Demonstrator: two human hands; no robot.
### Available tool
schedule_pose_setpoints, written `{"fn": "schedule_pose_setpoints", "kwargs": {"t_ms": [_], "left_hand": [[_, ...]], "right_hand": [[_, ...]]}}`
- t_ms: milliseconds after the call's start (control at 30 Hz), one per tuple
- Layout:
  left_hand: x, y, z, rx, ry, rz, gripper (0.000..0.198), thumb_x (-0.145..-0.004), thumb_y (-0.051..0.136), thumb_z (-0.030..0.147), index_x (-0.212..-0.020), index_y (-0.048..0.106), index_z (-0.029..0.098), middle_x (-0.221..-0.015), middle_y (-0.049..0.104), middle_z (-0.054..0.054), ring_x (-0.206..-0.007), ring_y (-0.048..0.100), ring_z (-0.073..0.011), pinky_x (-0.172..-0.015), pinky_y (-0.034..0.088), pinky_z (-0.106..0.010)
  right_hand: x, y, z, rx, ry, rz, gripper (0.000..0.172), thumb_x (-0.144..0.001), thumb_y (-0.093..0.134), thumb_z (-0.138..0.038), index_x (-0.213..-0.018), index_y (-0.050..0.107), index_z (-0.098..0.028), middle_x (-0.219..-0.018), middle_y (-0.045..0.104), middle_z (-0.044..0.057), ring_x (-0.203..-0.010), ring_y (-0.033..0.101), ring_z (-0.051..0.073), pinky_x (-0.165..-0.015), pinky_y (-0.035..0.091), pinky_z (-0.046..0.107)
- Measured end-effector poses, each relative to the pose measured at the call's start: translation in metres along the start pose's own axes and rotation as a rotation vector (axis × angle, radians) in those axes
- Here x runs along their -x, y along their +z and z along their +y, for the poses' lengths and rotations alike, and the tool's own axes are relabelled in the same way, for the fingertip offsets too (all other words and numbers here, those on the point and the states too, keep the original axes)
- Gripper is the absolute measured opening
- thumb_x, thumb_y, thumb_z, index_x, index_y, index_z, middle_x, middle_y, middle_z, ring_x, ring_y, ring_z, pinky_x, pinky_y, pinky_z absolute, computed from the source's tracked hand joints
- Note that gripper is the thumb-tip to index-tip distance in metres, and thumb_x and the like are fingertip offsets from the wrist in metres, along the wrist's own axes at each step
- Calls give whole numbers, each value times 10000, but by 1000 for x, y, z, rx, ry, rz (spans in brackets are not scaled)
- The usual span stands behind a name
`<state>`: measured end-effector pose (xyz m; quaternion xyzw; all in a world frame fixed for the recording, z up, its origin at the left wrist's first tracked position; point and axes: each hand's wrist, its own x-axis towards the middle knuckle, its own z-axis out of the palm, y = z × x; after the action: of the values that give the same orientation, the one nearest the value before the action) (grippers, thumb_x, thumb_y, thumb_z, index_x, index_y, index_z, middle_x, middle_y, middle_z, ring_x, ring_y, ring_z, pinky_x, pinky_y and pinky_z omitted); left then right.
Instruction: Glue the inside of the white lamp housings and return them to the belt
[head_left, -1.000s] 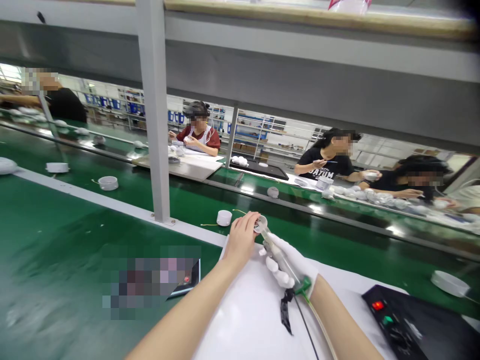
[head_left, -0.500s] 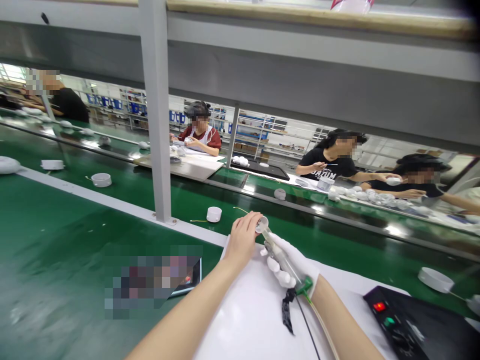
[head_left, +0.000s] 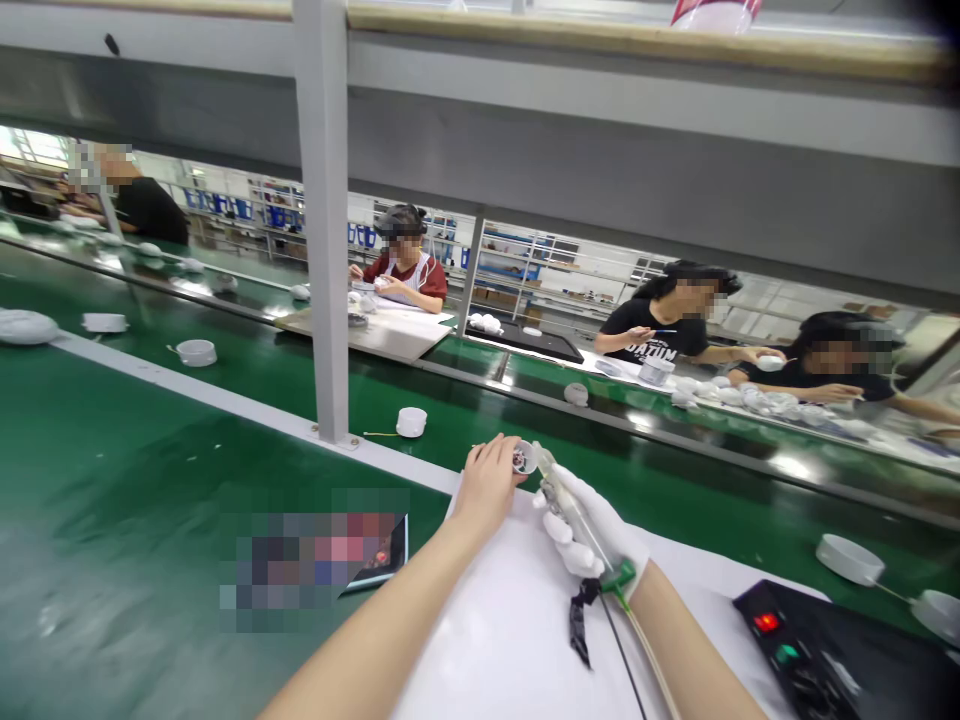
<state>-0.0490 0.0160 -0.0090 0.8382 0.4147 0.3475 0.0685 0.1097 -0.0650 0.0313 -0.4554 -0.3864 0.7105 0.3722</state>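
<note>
My bare left hand (head_left: 489, 487) is closed around a small round white housing (head_left: 529, 457). Its open side faces right, and small reddish and dark parts show inside. In a white glove, my right hand (head_left: 589, 525) grips a clear dispensing syringe (head_left: 576, 515). The syringe nozzle is at the right rim of the housing; I cannot tell whether they touch. A green cap (head_left: 619, 577) closes the syringe's rear end, where a tube and a thin black cable run off. A strip of black tape (head_left: 579, 630) hangs there. White paper (head_left: 487, 640) lies under both hands.
A black control box (head_left: 832, 650) with a lit red switch sits at the right. Left of my arm lies a phone or tablet (head_left: 382, 565). White housings (head_left: 411, 422) rest on the green belt beyond a metal post (head_left: 330, 250). Several people work across the line.
The syringe nozzle has shifted right toward the housing's rim, so more of its inside shows. Housings on the belt have moved left relative to the post. The view has turned slightly.
</note>
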Motion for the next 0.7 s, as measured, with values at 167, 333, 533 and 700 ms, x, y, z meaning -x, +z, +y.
{"fn": "schedule_pose_setpoints", "kwargs": {"t_ms": [167, 333, 533, 700], "left_hand": [[4, -2, 9, -114, -95, -7, 558, -864, 603, 210, -1371, 389, 116, -1456, 415, -163, -1411, 256, -313, -1116, 251, -522], [-23, -55, 8, -306, -57, -101, 629, -893, 531, 370, -1440, 305, 157, -1545, 257, -127, -1441, 162, -273, -1154, 191, -453], [-46, -121, -91, -441, -424, -246, 599, -848, 635, 286, -1358, 402, 76, -1472, 314, -260, -1366, 293, -410, -1060, 301, -539], [-32, -124, -135, -404, -537, -307, 402, -907, 603, 303, -1267, 509, 149, -1272, 540, -122, -1087, 581, -258, -917, 487, -483]], "right_hand": [[0, 0, 2, -6, -32, -30, 297, -971, 516, -398, -955, 593, -111, -693, 550, -24, -459, 472, 53, -398, 409, 165], [-1, -3, 6, -22, -46, -118, 307, -971, 507, -414, -978, 593, -120, -713, 558, -14, -473, 479, 61, -398, 415, 171], [-5, -6, 10, -5, -69, -158, 302, -971, 505, -413, -992, 592, -125, -737, 567, -6, -497, 497, 68, -417, 430, 179], [-7, -5, 10, 19, -80, -148, 310, -969, 504, -422, -981, 590, -124, -728, 561, -8, -493, 496, 69, -409, 425, 177]]}}
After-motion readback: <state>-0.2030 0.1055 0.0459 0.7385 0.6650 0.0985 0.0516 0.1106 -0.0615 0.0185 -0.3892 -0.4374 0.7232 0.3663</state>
